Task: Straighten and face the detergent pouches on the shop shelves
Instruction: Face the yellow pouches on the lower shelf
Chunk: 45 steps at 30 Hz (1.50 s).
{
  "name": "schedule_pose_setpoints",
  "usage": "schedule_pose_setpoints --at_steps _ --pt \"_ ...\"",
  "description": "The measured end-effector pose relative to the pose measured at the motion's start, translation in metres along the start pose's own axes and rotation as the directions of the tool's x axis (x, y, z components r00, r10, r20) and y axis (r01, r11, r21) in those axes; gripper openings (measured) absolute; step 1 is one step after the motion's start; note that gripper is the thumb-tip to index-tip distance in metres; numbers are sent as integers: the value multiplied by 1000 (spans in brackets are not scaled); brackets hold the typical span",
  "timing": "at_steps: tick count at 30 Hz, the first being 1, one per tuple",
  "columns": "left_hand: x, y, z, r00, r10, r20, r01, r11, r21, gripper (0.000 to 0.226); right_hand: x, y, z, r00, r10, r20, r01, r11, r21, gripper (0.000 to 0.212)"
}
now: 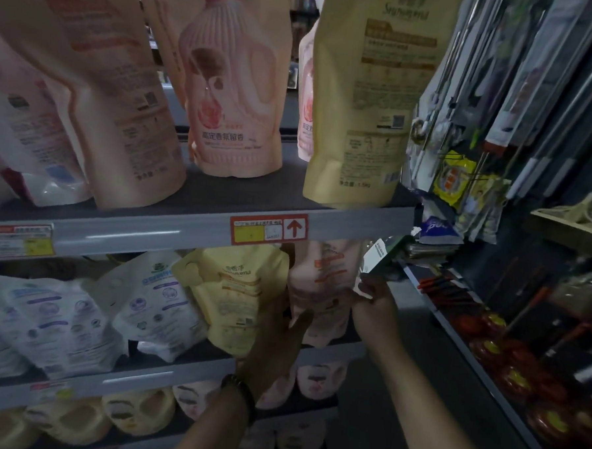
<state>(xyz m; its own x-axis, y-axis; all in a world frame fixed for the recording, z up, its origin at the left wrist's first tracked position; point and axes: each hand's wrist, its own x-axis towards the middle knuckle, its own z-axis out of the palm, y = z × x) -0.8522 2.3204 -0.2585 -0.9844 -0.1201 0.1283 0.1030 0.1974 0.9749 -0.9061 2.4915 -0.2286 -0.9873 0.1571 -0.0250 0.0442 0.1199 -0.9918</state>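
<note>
Head view, dim light.

Middle grey metal shelf [142,381]: a pale pink soft-plastic detergent pouch [322,287] stands upright at the shelf's right end, printed back outward. Just left of it, a yellow soft-plastic detergent pouch [239,297] leans to the left, front outward. Further left, white pouches with purple print [153,299] slump against one another, towards the shelf's left end.

Left hand [278,340]: fingers straight and held together, laid against the lower left side of the pink pouch, at the seam between it and the yellow pouch. A dark beaded bracelet [241,389] is on that wrist.

Right hand [376,304]: fingers curled at the pink pouch's right edge. The lower end of a tilted white-and-green pack [376,259] meets the fingers at the same spot. I cannot tell which of the two is pinched.

Upper grey metal shelf [150,234]: a tall yellow pouch [362,100] is at the right front corner, back outward and overhanging the front edge. A pink pouch printed with a bottle shape [236,84] is set back near the middle. A large peach pouch [123,95] is left of it, back outward. A red-framed price label with an arrow [268,229] is on the front rail.

Lower shelves: pink and yellow pouches lying bottom-out [140,412].
</note>
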Motion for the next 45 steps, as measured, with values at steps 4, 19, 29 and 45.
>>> schedule_pose_setpoints --at_steps 4,19,29,45 --pt "6 -16 13 997 -32 -67 32 999 -1 41 24 6 -12 999 -12 46 12 1000 1 34" --pt "14 -8 34 978 -31 -207 21 998 -52 15 67 -5 -25 967 -28 252 48 996 -73 31" --pt "9 -14 26 975 -76 -208 83 996 23 43 69 14 -41 954 -76 290 139 970 -200 12" --pt "-6 3 18 935 -161 -316 130 984 -119 17 35 4 -59 975 -20 220 5 998 67 6"
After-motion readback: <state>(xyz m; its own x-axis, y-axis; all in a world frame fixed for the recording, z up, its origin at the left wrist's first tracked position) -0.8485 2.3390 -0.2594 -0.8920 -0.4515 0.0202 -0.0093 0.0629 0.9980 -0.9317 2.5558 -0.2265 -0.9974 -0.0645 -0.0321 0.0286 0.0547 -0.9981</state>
